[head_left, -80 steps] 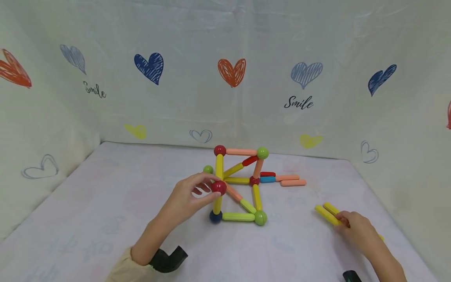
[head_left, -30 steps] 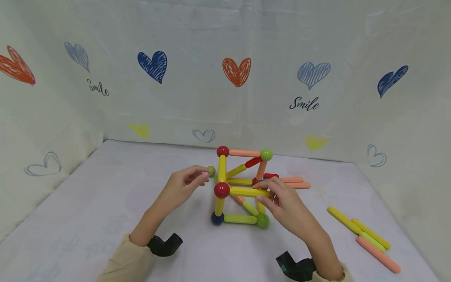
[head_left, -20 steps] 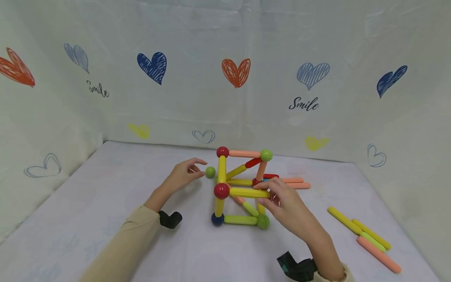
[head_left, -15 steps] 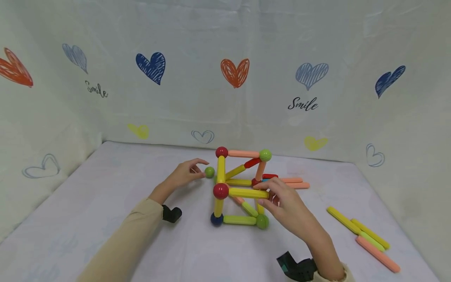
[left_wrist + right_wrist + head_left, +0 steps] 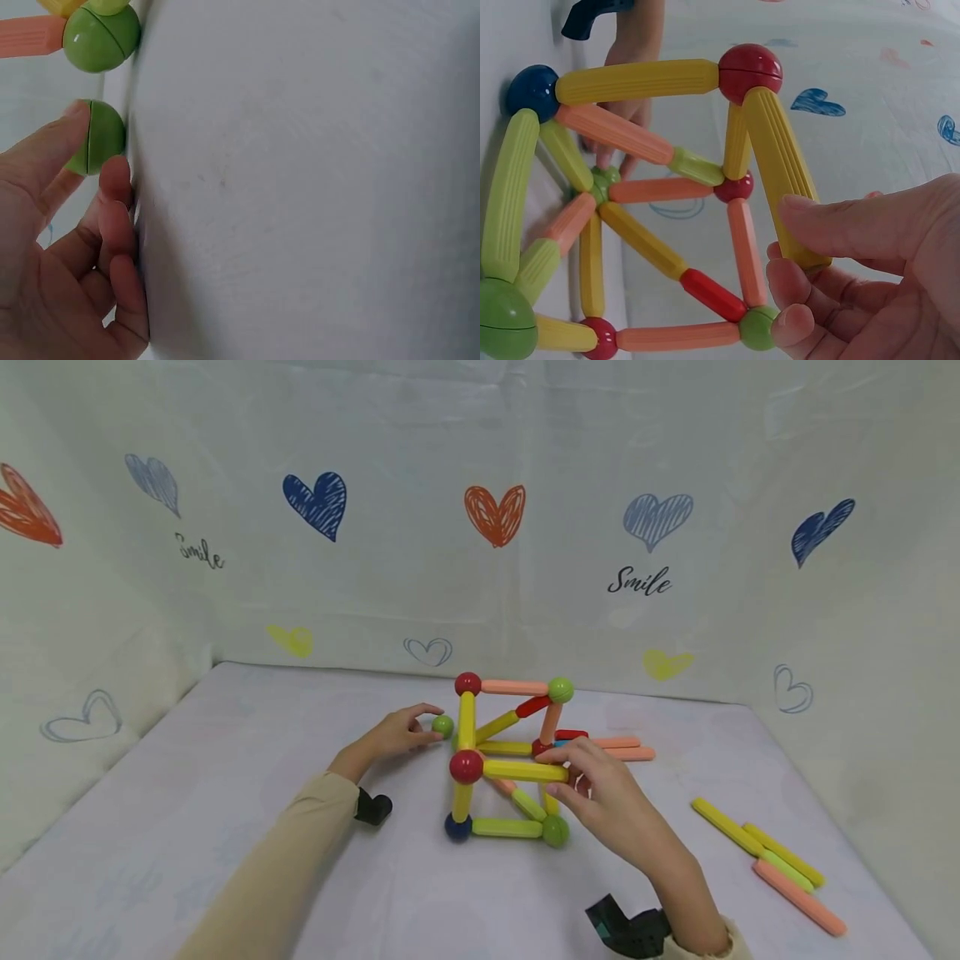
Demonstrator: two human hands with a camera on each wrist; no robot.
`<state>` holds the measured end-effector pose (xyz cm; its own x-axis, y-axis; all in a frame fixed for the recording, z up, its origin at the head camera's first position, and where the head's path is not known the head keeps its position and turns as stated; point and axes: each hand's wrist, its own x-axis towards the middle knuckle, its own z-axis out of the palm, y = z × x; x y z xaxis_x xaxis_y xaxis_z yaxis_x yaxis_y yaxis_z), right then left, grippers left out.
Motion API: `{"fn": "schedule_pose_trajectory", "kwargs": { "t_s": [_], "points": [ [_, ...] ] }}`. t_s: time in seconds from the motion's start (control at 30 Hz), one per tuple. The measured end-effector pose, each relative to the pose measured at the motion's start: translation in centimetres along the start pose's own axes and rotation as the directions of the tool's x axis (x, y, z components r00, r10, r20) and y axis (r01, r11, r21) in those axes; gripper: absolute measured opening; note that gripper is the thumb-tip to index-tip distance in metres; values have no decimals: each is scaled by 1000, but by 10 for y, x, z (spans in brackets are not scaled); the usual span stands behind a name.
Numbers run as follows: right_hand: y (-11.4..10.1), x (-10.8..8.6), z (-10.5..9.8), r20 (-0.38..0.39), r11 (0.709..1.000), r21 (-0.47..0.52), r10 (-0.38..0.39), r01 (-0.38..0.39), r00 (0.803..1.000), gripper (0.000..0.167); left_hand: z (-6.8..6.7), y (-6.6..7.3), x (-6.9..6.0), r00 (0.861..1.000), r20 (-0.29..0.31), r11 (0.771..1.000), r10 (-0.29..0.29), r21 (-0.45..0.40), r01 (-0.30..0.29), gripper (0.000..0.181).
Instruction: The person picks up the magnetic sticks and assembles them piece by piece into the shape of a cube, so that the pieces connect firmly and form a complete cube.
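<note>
A frame of magnetic sticks and balls stands mid-table, with a navy ball (image 5: 458,827) at its near left bottom corner. My right hand (image 5: 607,797) pinches the free end of a yellow stick (image 5: 784,172); its other end meets the red ball (image 5: 467,767) on top of the near left upright. Left of the frame, my left hand (image 5: 393,732) has thumb and a finger on a loose green ball (image 5: 105,137), pinching it close to the table. The other left fingers curl loosely beside it. A green ball (image 5: 101,39) of the frame shows just past it.
Right of the frame lie several loose sticks, among them a yellow stick (image 5: 726,827) and an orange stick (image 5: 798,897). Behind the right hand are more orange sticks (image 5: 630,753) and a red stick (image 5: 572,734). A heart-printed cloth (image 5: 555,602) hangs at the back.
The right hand has brought a yellow stick from the right-hand pile to the red ball. My left hand has let go of that red ball, moved back-left and taken hold of the loose green ball.
</note>
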<state>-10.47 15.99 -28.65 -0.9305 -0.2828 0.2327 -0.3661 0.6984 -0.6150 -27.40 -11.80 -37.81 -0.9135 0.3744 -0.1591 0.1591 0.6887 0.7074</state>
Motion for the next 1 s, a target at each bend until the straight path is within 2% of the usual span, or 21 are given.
{"fn": "schedule_pose_trajectory", "kwargs": {
  "t_s": [0.13,0.4,0.5,0.6,0.8,1.0],
  "points": [
    [0,-1,0,-8,1000,-2,-10,10,1000,29,2,1,1,1000,-10,1000,-24,-5,24,48],
    [0,-1,0,-10,1000,-13,12,-13,1000,30,2,2,1,999,-45,999,5,42,-3,42],
    [1,-1,0,-11,1000,-11,9,-9,1000,30,1,2,-4,998,-59,999,30,44,-28,41],
    [1,-1,1,-12,1000,-9,-5,5,1000,30,-1,2,-16,996,-70,999,49,24,-47,39],
    [1,-1,2,-19,999,-17,-30,29,999,30,-4,0,-51,992,-70,994,107,-28,-110,37],
    [0,-1,1,-21,999,-30,-26,26,999,30,0,2,-85,987,-80,986,142,-77,-149,37]
  ]
}}
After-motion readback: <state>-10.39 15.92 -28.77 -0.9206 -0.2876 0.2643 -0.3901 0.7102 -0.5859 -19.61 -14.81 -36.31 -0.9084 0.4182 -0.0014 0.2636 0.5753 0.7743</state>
